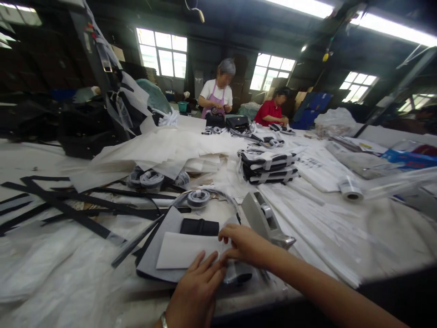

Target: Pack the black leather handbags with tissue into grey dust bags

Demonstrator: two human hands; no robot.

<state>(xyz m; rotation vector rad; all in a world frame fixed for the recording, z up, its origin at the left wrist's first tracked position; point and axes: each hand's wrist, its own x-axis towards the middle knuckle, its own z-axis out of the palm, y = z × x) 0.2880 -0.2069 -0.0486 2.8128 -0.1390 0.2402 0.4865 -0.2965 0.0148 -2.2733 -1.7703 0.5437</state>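
Note:
A black bag (pixel 139 266) lies on the table in front of me, with grey-white sheeting (pixel 170 223) over it. Across it rests a folded white paper (pixel 180 250), below a black strap piece (pixel 200 227). My left hand (pixel 200 289) lies with outstretched fingers on the paper's lower right part. At the paper's right edge, my right hand (pixel 244 246) has its fingers bent and thumb close to the left fingertips; what they pinch is too small to make out. Clear plastic (pixel 235 272) shows under the right hand. A grey tape dispenser (pixel 262 216) stands just beyond it.
Wrapped straps (pixel 198 198) lie behind the bag, black strips (pixel 68 205) to the left. Stacked wrapped bags (pixel 268 166), white sheets (pixel 164 146) and a tape roll (pixel 351 187) lie farther off. Two people work across the table, one in a purple apron (pixel 213 96), one in a red shirt (pixel 268 111).

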